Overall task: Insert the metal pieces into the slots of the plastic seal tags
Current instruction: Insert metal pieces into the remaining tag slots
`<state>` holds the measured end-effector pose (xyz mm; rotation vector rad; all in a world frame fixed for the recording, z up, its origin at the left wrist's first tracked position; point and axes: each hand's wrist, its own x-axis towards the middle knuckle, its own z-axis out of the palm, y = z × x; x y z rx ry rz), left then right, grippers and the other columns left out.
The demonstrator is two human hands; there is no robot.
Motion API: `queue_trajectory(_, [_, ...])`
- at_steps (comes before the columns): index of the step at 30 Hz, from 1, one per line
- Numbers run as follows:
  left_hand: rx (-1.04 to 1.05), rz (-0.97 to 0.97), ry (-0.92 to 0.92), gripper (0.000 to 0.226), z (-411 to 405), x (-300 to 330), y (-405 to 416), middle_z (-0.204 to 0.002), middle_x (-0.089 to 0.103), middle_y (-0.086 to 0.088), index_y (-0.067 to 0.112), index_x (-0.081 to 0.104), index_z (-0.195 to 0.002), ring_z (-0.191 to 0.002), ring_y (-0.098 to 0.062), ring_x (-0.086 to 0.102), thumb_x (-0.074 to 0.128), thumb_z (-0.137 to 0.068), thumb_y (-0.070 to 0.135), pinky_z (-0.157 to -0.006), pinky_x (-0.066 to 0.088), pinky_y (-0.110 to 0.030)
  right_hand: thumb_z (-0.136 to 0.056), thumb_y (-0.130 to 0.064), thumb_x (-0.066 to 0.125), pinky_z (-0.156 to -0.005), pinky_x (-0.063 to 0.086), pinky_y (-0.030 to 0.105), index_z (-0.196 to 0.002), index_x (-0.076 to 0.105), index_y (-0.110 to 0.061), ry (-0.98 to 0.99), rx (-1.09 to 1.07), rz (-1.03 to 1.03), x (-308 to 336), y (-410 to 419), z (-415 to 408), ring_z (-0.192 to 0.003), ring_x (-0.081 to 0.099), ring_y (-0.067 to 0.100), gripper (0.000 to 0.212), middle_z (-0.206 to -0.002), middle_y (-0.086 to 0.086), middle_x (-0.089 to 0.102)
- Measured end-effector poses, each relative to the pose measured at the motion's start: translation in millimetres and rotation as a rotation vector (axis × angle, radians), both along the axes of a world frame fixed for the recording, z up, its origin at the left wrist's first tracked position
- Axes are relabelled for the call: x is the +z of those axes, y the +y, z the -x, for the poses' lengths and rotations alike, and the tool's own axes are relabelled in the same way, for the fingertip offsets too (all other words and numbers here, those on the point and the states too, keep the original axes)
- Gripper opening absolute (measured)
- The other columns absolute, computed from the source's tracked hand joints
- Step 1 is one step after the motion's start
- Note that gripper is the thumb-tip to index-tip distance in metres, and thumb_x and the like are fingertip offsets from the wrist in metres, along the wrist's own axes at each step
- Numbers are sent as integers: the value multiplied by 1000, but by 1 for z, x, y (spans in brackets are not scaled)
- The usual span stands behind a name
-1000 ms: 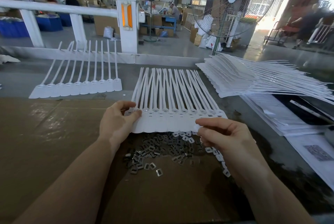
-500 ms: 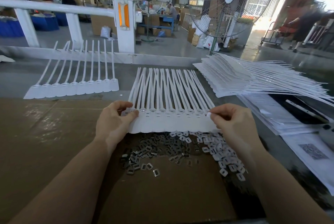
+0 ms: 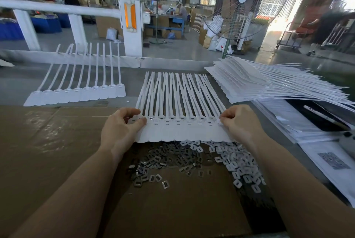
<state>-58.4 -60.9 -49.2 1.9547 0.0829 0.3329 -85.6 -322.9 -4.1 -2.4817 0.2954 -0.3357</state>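
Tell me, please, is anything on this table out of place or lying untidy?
Mostly tidy. The metal pieces lie in a loose heap on the cardboard, a few strays nearer the person. One small white bit lies alone behind the cardboard.

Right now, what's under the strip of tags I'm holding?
Under the near edge of the strip of tags, the heap of metal pieces shows on cardboard. How far it runs beneath is covered.

Seal tags matt white plastic; metal pieces shiny, reflective; cardboard sheet brown, faintly glossy.
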Motion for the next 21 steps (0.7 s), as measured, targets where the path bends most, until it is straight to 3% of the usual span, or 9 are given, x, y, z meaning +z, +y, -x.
queue_trajectory(4, [2,-6,2,23,-1,0,0,-97,62,8,26,65,-102,-101,-12,55,73,-80,27,-87,42,-30,-91,-14,55,-71,40,26,-82,64,-18,41,-6,16,-1,-2,-4,-72,52,8,13,-80,-3,58])
queue_trajectory(8, [1,-4,-2,24,-1,0,-1,-97,63,7,25,65,-102,-100,-13,56,73,-80,26,-86,43,-30,-90,-13,55,-72,42,26,-90,67,-14,45,-11,42,-2,-2,-4,-78,55,13,12,-87,2,62])
queue_trajectory(15, [6,2,0,26,-1,0,-1,-98,62,7,23,66,-104,-101,-13,55,73,-80,26,-87,43,-30,-91,-13,56,-78,49,29,-98,71,-18,-109,-38,221,-10,5,7,-84,61,17,17,-97,2,69])
queue_trajectory(18, [6,-2,-5,25,0,0,-1,-100,63,6,23,66,-104,-102,-13,55,73,-80,26,-86,43,-30,-92,-5,49,-79,46,31,-109,67,-18,-62,2,358,-14,6,11,-95,56,21,28,-108,4,61])
queue_trajectory(21, [7,-16,-15,22,0,0,-1,-103,64,4,25,65,-100,-102,-13,55,73,-80,26,-88,43,-31,-91,-1,46,-71,37,26,-111,66,-17,-68,47,496,-16,7,17,-93,46,17,33,-105,3,55])
